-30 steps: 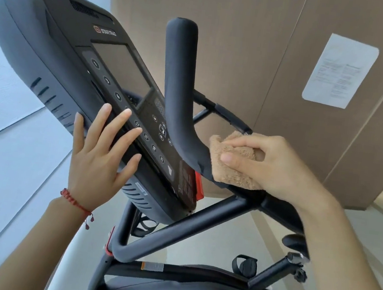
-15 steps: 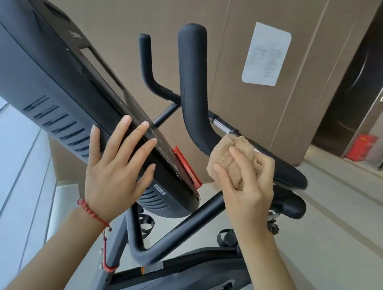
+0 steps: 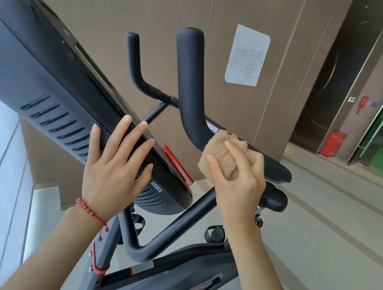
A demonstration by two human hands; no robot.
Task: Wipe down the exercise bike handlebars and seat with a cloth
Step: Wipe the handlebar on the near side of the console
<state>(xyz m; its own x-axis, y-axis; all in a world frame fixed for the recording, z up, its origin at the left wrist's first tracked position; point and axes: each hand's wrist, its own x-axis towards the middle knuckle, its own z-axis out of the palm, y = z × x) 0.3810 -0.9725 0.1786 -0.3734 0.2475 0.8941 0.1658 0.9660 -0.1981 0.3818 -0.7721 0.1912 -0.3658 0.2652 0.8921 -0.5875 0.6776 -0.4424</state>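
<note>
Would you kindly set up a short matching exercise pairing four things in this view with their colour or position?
Things:
1. cloth
2. left hand
3. sheet of paper
4. bracelet

Descriptions:
A. red, on the wrist
B. white, on the brown wall
C. tan, pressed on the handlebar
D. flat on the console edge

Pairs: 1-C, 2-D, 3-B, 4-A

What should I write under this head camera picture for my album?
Right hand presses a tan cloth on the bike's handlebar while the left hand rests flat on the console.
</note>
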